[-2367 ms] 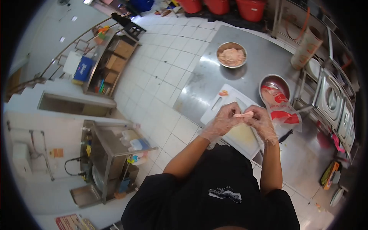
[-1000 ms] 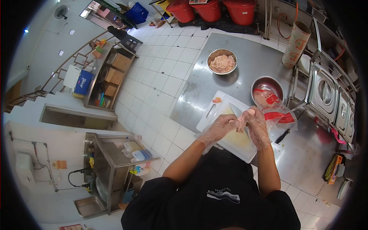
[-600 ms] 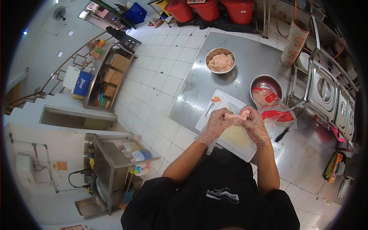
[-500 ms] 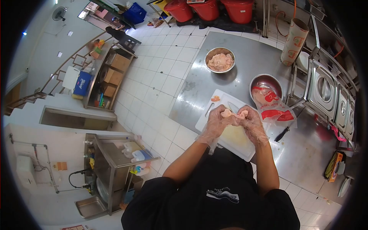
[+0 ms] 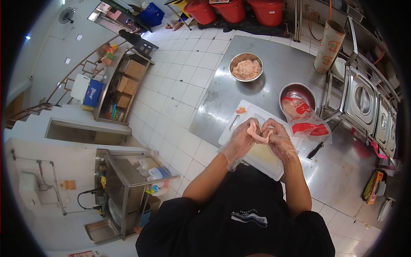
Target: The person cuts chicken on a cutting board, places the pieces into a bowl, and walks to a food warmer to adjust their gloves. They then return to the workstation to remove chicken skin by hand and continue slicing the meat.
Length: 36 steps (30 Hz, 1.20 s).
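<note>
Both of my hands wear clear plastic gloves and are raised over a white cutting board (image 5: pixel 227 134). A pale pink piece of raw chicken (image 5: pixel 258 136) is stretched between them in a curved fold. My left hand (image 5: pixel 241 139) grips its left side, and my right hand (image 5: pixel 280 140) pinches its right side. Small orange-yellow scraps (image 5: pixel 241 110) lie at the far end of the board. Beyond it stands a steel bowl (image 5: pixel 231 73) heaped with raw chicken (image 5: pixel 247 69). My hands and forearms hide part of the board.
Right of the board, a red-printed plastic bag (image 5: pixel 314 129) hangs over a second steel bowl (image 5: pixel 283 91). A black-handled tool (image 5: pixel 315 150) lies on the steel table (image 5: pixel 338 180). Lidded steel pans (image 5: pixel 361 100) and a plastic roll (image 5: pixel 329 47) stand along the right side. Red tubs (image 5: pixel 265 12) are behind.
The chicken piece, earlier bunched and pulled sideways between my hands, now hangs in an open fold. My fingers have shifted and turned around it. A blade visible on the board earlier is now hidden.
</note>
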Each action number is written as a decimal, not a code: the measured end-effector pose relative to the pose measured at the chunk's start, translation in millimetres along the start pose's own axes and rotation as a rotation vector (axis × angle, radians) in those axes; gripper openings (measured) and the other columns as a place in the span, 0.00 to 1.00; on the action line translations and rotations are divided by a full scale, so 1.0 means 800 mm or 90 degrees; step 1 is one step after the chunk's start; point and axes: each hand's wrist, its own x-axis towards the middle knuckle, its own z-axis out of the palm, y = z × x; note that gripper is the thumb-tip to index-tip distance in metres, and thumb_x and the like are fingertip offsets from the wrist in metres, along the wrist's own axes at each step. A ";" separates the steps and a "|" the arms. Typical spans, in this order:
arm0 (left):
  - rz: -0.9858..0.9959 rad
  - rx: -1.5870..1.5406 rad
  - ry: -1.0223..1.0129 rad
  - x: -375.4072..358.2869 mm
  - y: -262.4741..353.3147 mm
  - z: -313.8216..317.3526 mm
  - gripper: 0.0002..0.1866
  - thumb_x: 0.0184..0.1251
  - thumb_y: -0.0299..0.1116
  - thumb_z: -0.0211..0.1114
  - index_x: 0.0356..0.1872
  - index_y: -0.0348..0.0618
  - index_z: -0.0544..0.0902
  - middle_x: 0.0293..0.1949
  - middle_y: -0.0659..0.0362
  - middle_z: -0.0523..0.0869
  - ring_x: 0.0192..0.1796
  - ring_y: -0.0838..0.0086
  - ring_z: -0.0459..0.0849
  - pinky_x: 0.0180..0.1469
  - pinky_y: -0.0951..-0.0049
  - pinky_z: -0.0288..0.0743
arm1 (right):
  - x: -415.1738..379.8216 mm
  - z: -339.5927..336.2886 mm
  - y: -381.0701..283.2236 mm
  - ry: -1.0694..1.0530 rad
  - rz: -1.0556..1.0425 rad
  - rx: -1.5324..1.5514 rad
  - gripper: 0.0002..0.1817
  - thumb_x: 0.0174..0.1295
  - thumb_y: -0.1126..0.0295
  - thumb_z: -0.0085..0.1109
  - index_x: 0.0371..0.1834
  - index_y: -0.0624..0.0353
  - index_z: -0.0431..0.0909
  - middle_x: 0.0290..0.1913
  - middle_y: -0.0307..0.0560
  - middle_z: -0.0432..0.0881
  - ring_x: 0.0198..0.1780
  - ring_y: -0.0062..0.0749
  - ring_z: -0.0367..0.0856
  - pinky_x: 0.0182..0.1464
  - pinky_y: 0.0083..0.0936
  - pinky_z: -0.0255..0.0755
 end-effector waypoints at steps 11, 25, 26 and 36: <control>-0.040 0.060 0.090 0.001 0.013 -0.009 0.06 0.78 0.33 0.64 0.49 0.45 0.81 0.42 0.66 0.82 0.43 0.80 0.82 0.48 0.78 0.78 | -0.001 -0.003 0.028 -0.041 -0.013 0.086 0.12 0.50 0.80 0.50 0.38 0.62 0.78 0.41 0.41 0.80 0.42 0.25 0.79 0.45 0.20 0.72; 0.043 0.218 0.292 0.007 0.011 -0.017 0.05 0.73 0.31 0.65 0.44 0.44 0.81 0.40 0.64 0.80 0.43 0.79 0.80 0.46 0.77 0.74 | -0.019 -0.032 0.030 -0.034 0.119 -0.189 0.08 0.50 0.78 0.52 0.33 0.60 0.80 0.28 0.38 0.76 0.33 0.22 0.72 0.39 0.19 0.63; 0.026 0.218 0.308 0.004 0.015 -0.016 0.05 0.72 0.31 0.65 0.45 0.44 0.81 0.40 0.64 0.80 0.43 0.79 0.80 0.45 0.78 0.73 | -0.022 -0.030 0.032 -0.045 0.130 -0.197 0.06 0.52 0.76 0.55 0.33 0.60 0.80 0.27 0.37 0.76 0.33 0.22 0.72 0.38 0.19 0.63; 0.042 0.048 0.199 -0.013 0.028 -0.043 0.09 0.76 0.33 0.65 0.51 0.44 0.79 0.42 0.64 0.80 0.46 0.79 0.80 0.45 0.77 0.75 | -0.020 -0.012 0.024 -0.009 0.175 -0.318 0.14 0.67 0.60 0.67 0.30 0.60 0.82 0.23 0.31 0.72 0.25 0.16 0.66 0.28 0.19 0.58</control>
